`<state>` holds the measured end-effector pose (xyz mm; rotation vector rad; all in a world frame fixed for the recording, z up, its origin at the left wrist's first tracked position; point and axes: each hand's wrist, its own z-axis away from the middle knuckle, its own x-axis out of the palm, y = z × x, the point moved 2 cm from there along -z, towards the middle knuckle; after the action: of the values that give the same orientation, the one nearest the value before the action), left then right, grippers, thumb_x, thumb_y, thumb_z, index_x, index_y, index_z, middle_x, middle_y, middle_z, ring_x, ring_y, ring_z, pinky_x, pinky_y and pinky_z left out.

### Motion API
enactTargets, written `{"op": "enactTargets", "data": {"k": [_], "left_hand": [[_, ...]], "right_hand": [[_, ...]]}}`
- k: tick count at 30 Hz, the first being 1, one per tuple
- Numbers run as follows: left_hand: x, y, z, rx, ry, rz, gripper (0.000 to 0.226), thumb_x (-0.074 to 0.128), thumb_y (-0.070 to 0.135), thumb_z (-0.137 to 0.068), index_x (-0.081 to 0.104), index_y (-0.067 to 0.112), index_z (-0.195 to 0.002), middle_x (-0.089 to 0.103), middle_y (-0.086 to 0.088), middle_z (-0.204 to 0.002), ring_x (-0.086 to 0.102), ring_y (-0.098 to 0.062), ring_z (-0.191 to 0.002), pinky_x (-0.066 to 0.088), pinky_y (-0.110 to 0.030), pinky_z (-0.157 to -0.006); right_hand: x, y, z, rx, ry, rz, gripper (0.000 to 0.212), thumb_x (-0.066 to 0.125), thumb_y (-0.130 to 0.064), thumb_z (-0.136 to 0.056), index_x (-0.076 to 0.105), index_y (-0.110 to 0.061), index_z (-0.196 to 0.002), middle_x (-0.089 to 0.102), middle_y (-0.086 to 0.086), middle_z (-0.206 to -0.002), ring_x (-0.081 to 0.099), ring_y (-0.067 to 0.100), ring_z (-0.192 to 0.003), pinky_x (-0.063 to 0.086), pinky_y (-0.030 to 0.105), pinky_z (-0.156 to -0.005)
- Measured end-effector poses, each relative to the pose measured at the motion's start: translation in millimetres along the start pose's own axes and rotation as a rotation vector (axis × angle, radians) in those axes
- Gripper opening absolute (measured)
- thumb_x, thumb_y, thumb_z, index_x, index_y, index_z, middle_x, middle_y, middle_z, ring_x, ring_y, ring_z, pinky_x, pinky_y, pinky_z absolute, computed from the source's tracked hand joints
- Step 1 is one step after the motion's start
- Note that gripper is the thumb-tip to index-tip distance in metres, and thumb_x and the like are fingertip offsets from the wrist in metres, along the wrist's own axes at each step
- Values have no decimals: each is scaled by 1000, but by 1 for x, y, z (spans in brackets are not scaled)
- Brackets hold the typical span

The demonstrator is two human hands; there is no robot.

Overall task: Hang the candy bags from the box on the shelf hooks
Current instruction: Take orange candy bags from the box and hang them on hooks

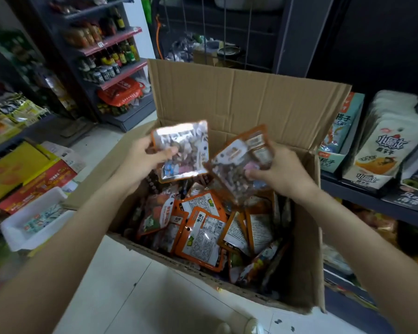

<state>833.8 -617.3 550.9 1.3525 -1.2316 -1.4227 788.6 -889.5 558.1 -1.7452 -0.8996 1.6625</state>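
Observation:
An open cardboard box point(251, 97) stands on the floor in front of me, with several orange-edged candy bags point(200, 232) piled inside. My left hand point(143, 157) grips one clear, orange-trimmed candy bag point(186, 143) by its left side, above the box. My right hand point(282, 169) grips a second candy bag point(237, 165) by its right edge, tilted, its lower corner overlapping the first bag. Both bags hang over the box opening. No shelf hooks are plainly visible.
A shelf with white and teal snack packs point(384, 150) runs along the right. A bottle rack point(106, 51) stands at the back left. Yellow and red cartons point(27, 174) and a white tray point(34, 220) lie on the left. White tiled floor point(155, 297) lies below.

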Motion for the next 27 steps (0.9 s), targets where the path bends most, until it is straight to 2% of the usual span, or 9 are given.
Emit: {"op": "enactTargets", "data": {"k": [2, 4, 7, 10, 15, 19, 23, 25, 27], "left_hand": [[5, 10, 4, 28, 87, 44, 13, 63, 14, -91, 62, 27, -91, 72, 20, -76, 68, 2, -74, 53, -21, -66], [15, 20, 10, 88, 99, -4, 15, 61, 19, -93, 64, 34, -93, 73, 19, -87, 69, -3, -84, 54, -31, -78], [41, 36, 21, 162, 76, 12, 20, 59, 15, -95, 61, 34, -99, 72, 19, -94, 67, -2, -91, 54, -27, -82], [74, 47, 35, 79, 17, 184, 17, 56, 16, -96, 61, 29, -105, 72, 13, -101, 67, -8, -98, 54, -28, -86], [133, 71, 70, 43, -155, 291, 35, 63, 38, -80, 57, 29, -113, 70, 15, -109, 65, -7, -105, 53, -27, -85], [191, 85, 99, 211, -124, 91, 54, 82, 17, -70, 51, 30, -114, 69, 14, -107, 66, -4, -100, 53, -30, -88], [257, 89, 120, 181, -121, 184, 54, 76, -2, -76, 50, 20, -119, 68, 1, -111, 67, -11, -100, 52, -38, -91], [290, 91, 136, 174, -115, 194, 55, 78, 8, -77, 51, 28, -120, 65, 0, -120, 63, -15, -110, 48, -47, -98], [327, 92, 156, 159, -100, 165, 65, 79, 23, -78, 45, 31, -132, 54, 7, -135, 51, -11, -125, 40, -34, -108]], "right_hand": [[-16, -5, 16, 79, 41, -264, 38, 79, -6, -75, 61, -15, -108, 70, -11, -93, 67, 2, -84, 50, 11, -75], [-28, -7, 35, 111, 114, -476, 46, 80, -3, -73, 61, -11, -114, 74, -4, -98, 70, 9, -90, 55, 22, -82], [-37, -12, 64, 115, 222, -731, 55, 80, -8, -63, 61, -11, -114, 75, 0, -99, 72, 18, -92, 59, 31, -80], [-40, -8, 85, 120, 301, -857, 58, 78, -18, -56, 61, -12, -111, 75, 2, -98, 72, 22, -93, 58, 37, -81], [-60, 7, 118, 129, 471, -811, 53, 78, -11, -70, 59, -10, -119, 74, 5, -105, 71, 24, -97, 57, 41, -85], [-96, 21, 156, 125, 595, -727, 43, 76, -4, -77, 59, -16, -115, 74, -4, -101, 71, 10, -92, 55, 18, -74], [-143, 53, 211, 120, 682, -685, 44, 71, -5, -83, 53, -18, -121, 71, -17, -96, 68, -4, -87, 50, 8, -66], [-170, 79, 243, 152, 760, -617, 44, 65, 0, -87, 51, -20, -124, 68, -21, -98, 64, -10, -86, 50, 6, -66], [-201, 104, 279, 138, 846, -498, 44, 63, 2, -87, 51, -19, -125, 66, -19, -107, 63, -9, -94, 52, 10, -80]]}}
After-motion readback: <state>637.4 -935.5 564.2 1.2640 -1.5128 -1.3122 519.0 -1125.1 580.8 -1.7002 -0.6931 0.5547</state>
